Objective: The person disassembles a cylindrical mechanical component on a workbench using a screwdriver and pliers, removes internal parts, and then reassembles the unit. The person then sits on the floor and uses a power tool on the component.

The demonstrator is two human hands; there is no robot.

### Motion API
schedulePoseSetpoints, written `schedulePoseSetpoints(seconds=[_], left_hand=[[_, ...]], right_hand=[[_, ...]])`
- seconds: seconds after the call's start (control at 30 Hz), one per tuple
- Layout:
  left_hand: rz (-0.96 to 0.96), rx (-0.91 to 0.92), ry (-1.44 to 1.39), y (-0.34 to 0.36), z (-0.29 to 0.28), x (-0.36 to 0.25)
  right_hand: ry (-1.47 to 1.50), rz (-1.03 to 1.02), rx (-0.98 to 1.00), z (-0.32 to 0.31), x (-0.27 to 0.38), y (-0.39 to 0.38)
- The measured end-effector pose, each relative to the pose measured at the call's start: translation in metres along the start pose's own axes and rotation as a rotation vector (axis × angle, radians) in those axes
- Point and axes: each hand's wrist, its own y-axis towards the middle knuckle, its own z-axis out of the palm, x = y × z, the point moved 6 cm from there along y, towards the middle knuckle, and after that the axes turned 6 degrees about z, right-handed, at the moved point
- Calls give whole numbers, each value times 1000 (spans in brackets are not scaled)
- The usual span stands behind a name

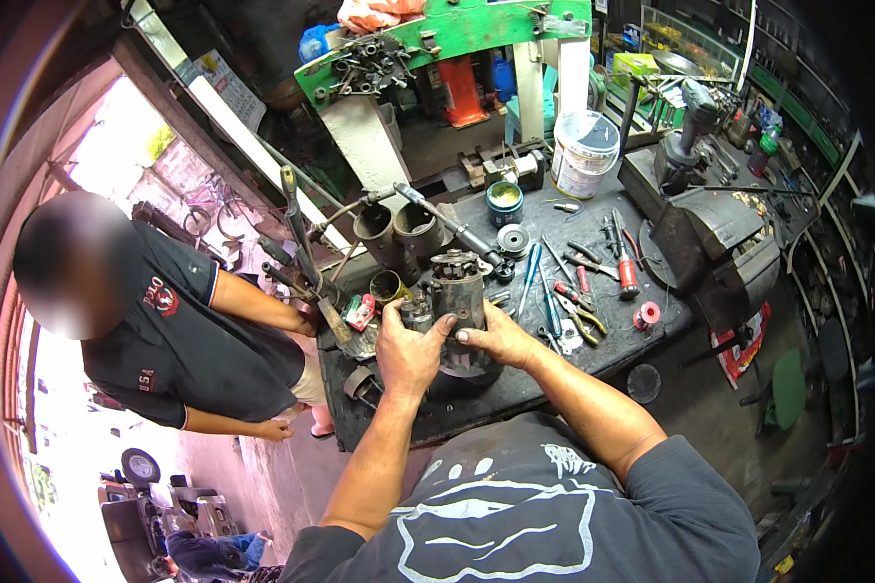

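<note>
You hold a grimy, dark grey metal cylinder with a toothed-looking top (457, 296) upright between both hands, at the near edge of a black, worn workbench (614, 332). A smaller metal cylinder (417, 313) sits against its left side. Whether the lower end rests on the bench or hangs just above it, you cannot tell from this view.

To handle it well, keep both palms pressed evenly against the sides — it looks heavy, and greasy metal may slip. Keeping it vertical, with your fingertips clear of its underside, should guard against tipping and pinching.

Your left hand (408, 352) is partly closed around the left side, by the smaller cylinder, its thumb laid across the front. Your right hand (506, 340) is curled around the right side, its thumb pointing inward, near the other — the remaining fingers are largely hidden behind the metal.

To the right lie a slim screwdriver with a blue handle (530, 267) and yellow-and-black pliers (580, 317). On your left stands a co-worker in a dark short-sleeved shirt (219, 325), apart from your hands.
</note>
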Motion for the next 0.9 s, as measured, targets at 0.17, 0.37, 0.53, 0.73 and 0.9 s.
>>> schedulePoseSetpoints(seconds=[0.17,0.37,0.53,0.73,0.9], left_hand=[[-1,-17,36,-2,-2,-1],[8,-22,59,0,-1,1],[-17,-24,18,-1,0,6],[-16,-28,-6,-2,1,10],[1,-39,-42,-5,-1,9]], right_hand=[[118,41,32,5,0,-2],[67,38,14,6,10,-6],[81,20,17,7,14,-8],[94,39,9,8,11,-8],[85,21,11,9,12,-9]])
